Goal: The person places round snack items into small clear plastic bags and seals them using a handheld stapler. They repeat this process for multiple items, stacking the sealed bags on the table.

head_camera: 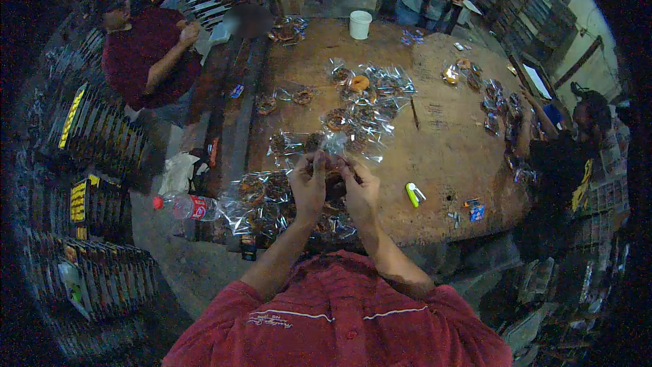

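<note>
My left hand [309, 188] and my right hand [361, 188] meet over the near part of the table. Between their fingertips they pinch a clear plastic bag [334, 142], whose loose end sticks out beyond the fingers. A dark round shape, apparently a doughnut, shows between my palms; the fingers partly hide it. Bagged chocolate-coated doughnuts [252, 188] lie in a heap by my left forearm. Past my fingertips more bagged doughnuts [337, 118] are piled, a plain one [359, 82] among them. A green and white stapler [415, 194] rests to the right of my right hand.
On the wooden table [443, 148] stand a white bucket [360, 25], a small blue box [477, 213] and a lying plastic bottle [191, 207]. Bagged doughnuts [493, 97] lie near a person [555, 163] at right. Other people [153, 56] stand left and at the far end. Tray racks [107, 117] line the left.
</note>
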